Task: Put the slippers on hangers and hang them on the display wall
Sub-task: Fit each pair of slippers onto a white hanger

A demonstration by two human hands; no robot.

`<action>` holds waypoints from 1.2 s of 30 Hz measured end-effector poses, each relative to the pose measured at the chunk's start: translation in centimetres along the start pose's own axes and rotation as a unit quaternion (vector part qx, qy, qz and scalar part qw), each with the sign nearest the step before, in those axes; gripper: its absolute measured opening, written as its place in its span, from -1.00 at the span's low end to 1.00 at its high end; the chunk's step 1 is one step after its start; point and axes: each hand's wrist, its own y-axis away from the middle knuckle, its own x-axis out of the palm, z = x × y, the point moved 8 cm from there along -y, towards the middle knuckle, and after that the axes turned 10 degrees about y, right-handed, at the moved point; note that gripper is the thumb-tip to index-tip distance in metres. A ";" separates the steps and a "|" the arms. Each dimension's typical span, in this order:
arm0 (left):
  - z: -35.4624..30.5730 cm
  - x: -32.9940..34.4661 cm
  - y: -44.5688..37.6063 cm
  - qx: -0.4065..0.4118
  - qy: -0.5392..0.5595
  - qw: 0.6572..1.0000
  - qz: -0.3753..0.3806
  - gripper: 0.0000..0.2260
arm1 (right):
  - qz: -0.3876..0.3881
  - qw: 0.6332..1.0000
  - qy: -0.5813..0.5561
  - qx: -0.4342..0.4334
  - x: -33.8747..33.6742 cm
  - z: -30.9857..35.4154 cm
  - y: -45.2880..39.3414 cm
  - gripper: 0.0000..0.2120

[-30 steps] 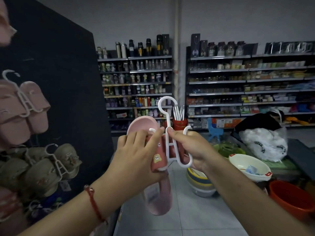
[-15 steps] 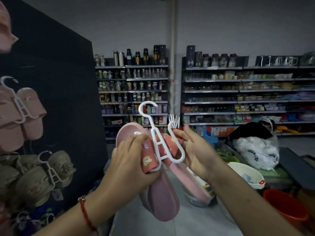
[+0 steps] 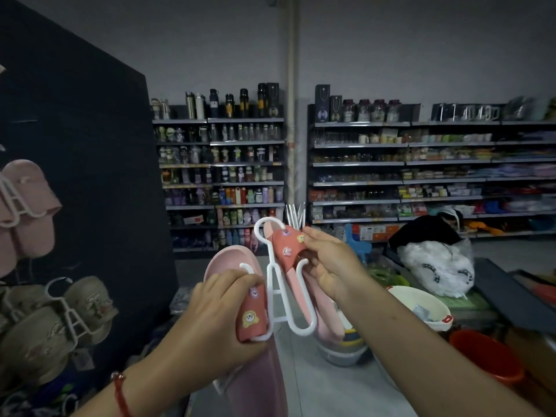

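Pink rubber slippers [image 3: 287,251] are being threaded onto a white plastic hanger [image 3: 278,291]; left hand [image 3: 222,308] and right hand [image 3: 329,263] are each gripping one; seating the right one likely comes next.

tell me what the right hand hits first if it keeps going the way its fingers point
The right hand points up and left, fingers already on the right slipper. Straight on it would likely meet the hanger stem just beyond, though depth is hard to judge.

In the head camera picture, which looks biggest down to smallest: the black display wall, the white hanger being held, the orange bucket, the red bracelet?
1. Black display wall
2. White hanger and orange bucket: alike, and the hanger is nearer the camera, so unranked
3. Red bracelet
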 end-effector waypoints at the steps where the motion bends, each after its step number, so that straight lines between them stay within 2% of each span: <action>1: 0.1 0.1 0.0 0.003 -0.006 1.000 0.005 -0.33 | -0.007 1.000 0.013 -0.010 0.2 0.1 -0.1 -0.70; 6: 1.2 0.3 -0.1 -0.008 -0.079 0.997 -0.023 -0.37 | -0.043 0.996 0.057 -0.050 0.5 0.9 -0.2 -0.67; 12: 0.9 0.4 -0.4 -0.003 -0.171 0.981 -0.094 -0.42 | -0.020 0.996 0.059 -0.064 2.0 0.4 0.1 -0.78; 15: 1.3 1.0 -0.4 -0.030 -0.177 0.979 -0.096 -0.36 | -0.006 0.996 0.041 -0.081 2.6 0.1 0.2 -0.80; 23: 2.5 1.2 -0.8 -0.100 -0.148 0.978 -0.107 -0.34 | -0.018 0.970 0.162 -0.178 3.7 -1.4 1.5 -0.81; 30: 4.3 0.0 -0.9 -0.159 -0.140 0.965 -0.158 -0.29 | -0.023 0.977 0.122 -0.176 2.5 -2.8 2.6 -0.83; 33: 4.3 -0.4 -0.8 -0.115 -0.142 0.963 -0.199 -0.24 | -0.019 0.990 0.054 -0.132 1.2 -3.9 2.6 -0.83; 36: 3.4 -0.4 -0.7 -0.050 -0.170 0.957 -0.230 -0.30 | 0.019 0.997 -0.053 -0.049 0.7 -5.3 2.7 -0.84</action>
